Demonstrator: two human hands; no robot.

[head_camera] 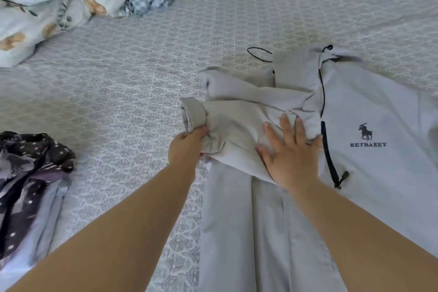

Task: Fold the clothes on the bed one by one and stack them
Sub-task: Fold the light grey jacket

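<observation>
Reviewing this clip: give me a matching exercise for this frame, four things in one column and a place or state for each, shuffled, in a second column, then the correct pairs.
Things:
1. left hand
2. right hand
3. grey jacket
4. dark patterned clothes

Places or states:
A. piled at the left edge of the bed
B. lies flat, fingers spread, on the folded-in fabric
C. grips the sleeve near its cuff
D. spread on the bedspread, logo facing up

Pairs: 1-C, 2-B, 3-D, 4-A
</observation>
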